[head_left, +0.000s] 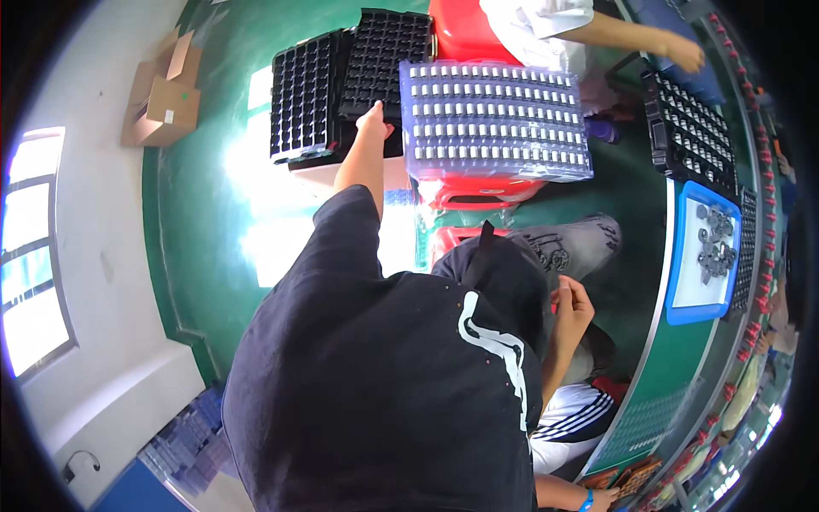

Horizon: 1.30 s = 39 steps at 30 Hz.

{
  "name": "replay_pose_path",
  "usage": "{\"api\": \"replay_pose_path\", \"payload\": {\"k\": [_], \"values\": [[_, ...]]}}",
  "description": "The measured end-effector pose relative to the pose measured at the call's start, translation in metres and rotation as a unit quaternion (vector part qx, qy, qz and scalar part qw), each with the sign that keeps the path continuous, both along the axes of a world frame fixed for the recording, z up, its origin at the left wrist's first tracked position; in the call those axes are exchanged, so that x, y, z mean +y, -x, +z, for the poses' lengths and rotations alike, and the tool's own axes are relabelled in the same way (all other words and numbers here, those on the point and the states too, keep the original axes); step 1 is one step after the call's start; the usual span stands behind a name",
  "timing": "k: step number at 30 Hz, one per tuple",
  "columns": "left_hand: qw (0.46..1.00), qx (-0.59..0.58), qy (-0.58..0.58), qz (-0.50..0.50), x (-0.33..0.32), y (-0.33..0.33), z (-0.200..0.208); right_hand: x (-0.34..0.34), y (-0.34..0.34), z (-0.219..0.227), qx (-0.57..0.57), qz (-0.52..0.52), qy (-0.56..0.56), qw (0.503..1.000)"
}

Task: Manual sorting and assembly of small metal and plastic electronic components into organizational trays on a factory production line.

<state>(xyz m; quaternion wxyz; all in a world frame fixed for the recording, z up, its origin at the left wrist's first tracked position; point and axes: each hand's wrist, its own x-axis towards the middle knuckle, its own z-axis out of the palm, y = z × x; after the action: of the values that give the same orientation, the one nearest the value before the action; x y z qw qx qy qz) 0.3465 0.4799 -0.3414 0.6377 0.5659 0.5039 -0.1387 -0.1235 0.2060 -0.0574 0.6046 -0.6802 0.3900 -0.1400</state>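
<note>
My left hand point(374, 121) reaches forward and grips the near edge of a black tray point(388, 60) with many square pockets. That tray lies tilted, partly over another black pocketed tray point(304, 98) to its left. Close to the right of my left hand is a clear plastic tray point(495, 166), with rows of small white-and-metal parts in it, resting on a red stool point(486, 191). By my lap, my right hand point(575, 311) is drawn back with its fingers curled; whether anything sits between them is hidden.
Another person's arm point(627, 36) stretches across at the upper right. Along the right runs a workbench with a black tray of parts point(695, 128) and a blue-rimmed tray point(672, 294) of dark metal pieces. A person in white point(567, 418) sits beside me. Cardboard box point(166, 107) stands by the wall.
</note>
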Motion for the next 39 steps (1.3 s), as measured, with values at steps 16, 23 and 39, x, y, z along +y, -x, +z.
{"api": "replay_pose_path", "payload": {"k": [16,23,39], "values": [[0.943,-0.244,-0.227,0.015,0.023,0.009,0.118,0.008,-0.009,-0.016,-0.010,0.047,-0.056,0.997],[0.922,-0.313,-0.230,0.006,0.063,0.010,0.161,0.008,0.000,-0.018,-0.019,0.032,-0.066,0.997],[0.978,-0.116,0.175,-0.012,0.142,0.025,0.144,0.016,-0.017,-0.021,-0.016,0.086,-0.081,0.993]]}}
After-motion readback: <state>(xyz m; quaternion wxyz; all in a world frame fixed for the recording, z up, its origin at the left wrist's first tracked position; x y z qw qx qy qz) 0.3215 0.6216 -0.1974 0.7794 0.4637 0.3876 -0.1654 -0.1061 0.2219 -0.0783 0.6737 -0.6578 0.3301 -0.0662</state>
